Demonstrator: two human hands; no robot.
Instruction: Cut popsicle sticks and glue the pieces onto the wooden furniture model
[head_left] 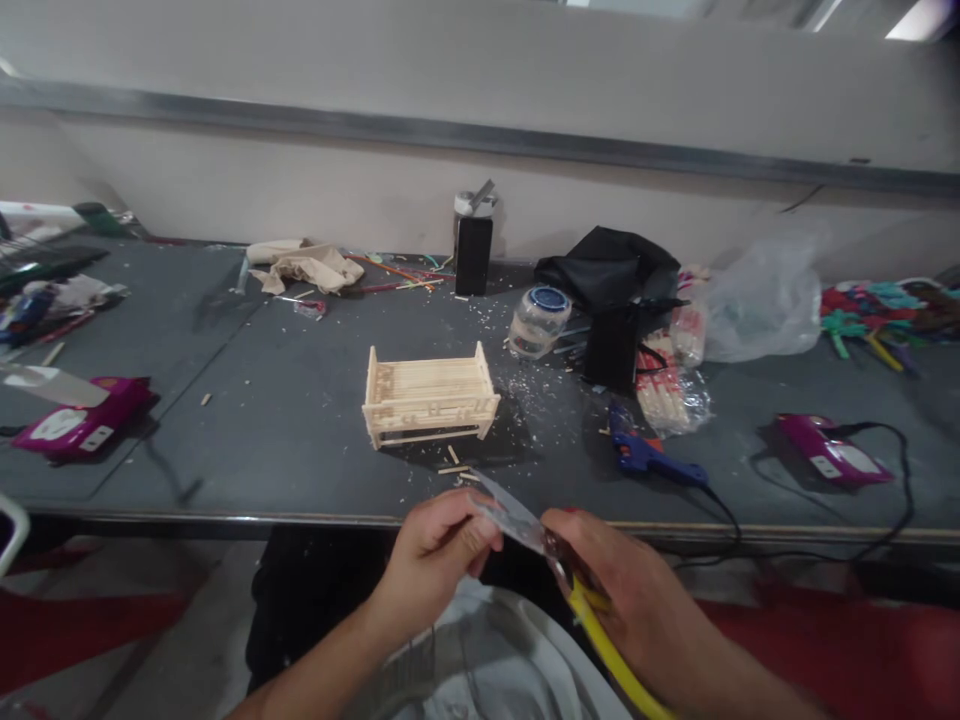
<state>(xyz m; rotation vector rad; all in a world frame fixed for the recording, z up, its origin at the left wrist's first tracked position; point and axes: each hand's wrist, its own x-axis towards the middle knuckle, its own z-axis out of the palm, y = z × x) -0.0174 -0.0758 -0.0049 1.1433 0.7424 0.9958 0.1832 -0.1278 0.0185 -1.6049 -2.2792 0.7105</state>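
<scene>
Near the table's front edge, my left hand [446,545] pinches a thin, pale see-through piece [514,512] that looks like plastic. My right hand [626,580] is closed around yellow-handled pliers [611,650]; their metal head meets the right end of that piece. Blur hides whether the jaws grip it. Just beyond my hands stands a small crib-like model made of light wooden sticks [431,395]. Short cut bits of stick [454,469] lie between the model and my left hand.
A blue glue gun [656,460] lies right of my hands, its cord over the edge. Behind are a clear jar [538,325], a black box-shaped bottle [473,255], black cloth [611,265] and packed sticks [664,390]. Purple devices sit left [82,420] and right [832,450].
</scene>
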